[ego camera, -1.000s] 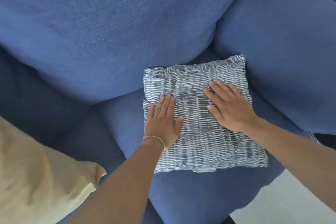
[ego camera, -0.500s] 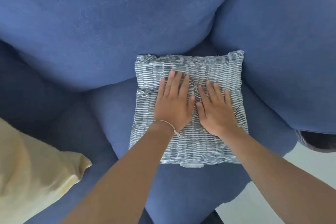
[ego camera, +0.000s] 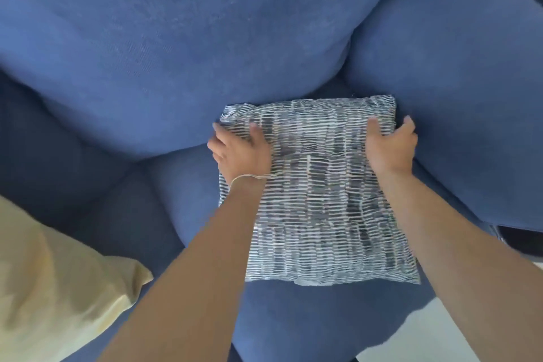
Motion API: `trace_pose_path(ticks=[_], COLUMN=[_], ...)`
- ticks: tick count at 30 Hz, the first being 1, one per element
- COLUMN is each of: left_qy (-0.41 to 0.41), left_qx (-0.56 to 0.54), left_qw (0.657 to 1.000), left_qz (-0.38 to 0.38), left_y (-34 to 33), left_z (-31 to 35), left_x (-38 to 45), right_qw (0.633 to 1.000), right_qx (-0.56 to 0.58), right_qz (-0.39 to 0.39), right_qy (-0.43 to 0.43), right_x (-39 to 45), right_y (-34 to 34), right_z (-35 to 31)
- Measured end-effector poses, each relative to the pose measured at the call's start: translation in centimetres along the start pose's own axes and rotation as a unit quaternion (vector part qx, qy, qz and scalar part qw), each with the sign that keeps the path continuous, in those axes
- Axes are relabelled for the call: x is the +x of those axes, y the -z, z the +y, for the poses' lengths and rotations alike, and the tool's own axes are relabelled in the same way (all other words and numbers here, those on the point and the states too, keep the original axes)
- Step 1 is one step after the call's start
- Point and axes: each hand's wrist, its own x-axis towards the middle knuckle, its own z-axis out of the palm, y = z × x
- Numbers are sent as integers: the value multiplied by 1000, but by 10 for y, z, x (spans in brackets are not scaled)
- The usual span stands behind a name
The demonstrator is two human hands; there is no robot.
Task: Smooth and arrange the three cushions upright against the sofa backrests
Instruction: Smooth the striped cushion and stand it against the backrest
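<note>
no readable text, labels, or numbers

Illumination is soft, even daylight; my view is bright overall. The floor [ego camera: 458, 332] at 5 o'clock is nearly washed out to white. Deepest shadow sits in the sofa [ego camera: 176, 38] crease at 9 o'clock. My left hand [ego camera: 241, 153] and right hand [ego camera: 390, 147] show slight motion blur at the fingertips. Wide-angle distortion bows the sofa edges outward toward the frame borders. No hard glare on the fabric.
</note>
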Motion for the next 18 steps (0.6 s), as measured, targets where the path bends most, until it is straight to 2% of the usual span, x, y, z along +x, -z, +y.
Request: trace_pose_path(ticks=[2, 3, 6, 8, 10, 15, 18], left_qy=[133, 149, 88, 61, 44, 32, 27], left_qx=[-52, -69, -104, -109, -158, -276, -314], left_qw=[990, 986, 990, 991, 986, 960, 949], left_qz=[-11, -15, -37, -46, -30, 35, 34], left_y=[6, 12, 36, 54, 74, 125, 145], left_z=[-1, -5, -12, -7, 0, 18, 23], left_x=[14, 18, 5, -13, -26, -33, -36], right_qw=[995, 994, 988, 973, 961, 934, 914], right_qx=[47, 63, 144, 207, 246, 315, 329], right_qz=[-48, -52, -38, -74, -109, -165, -214], right_qy=[-77, -74, -51, -71, -67, 46, 100], right_x=[1, 0, -12, -24, -35, -55, -54], right_y=[-2, -2, 4, 14, 24, 38, 48], right_z=[-11, -14, -16, -24, -35, -83, -107])
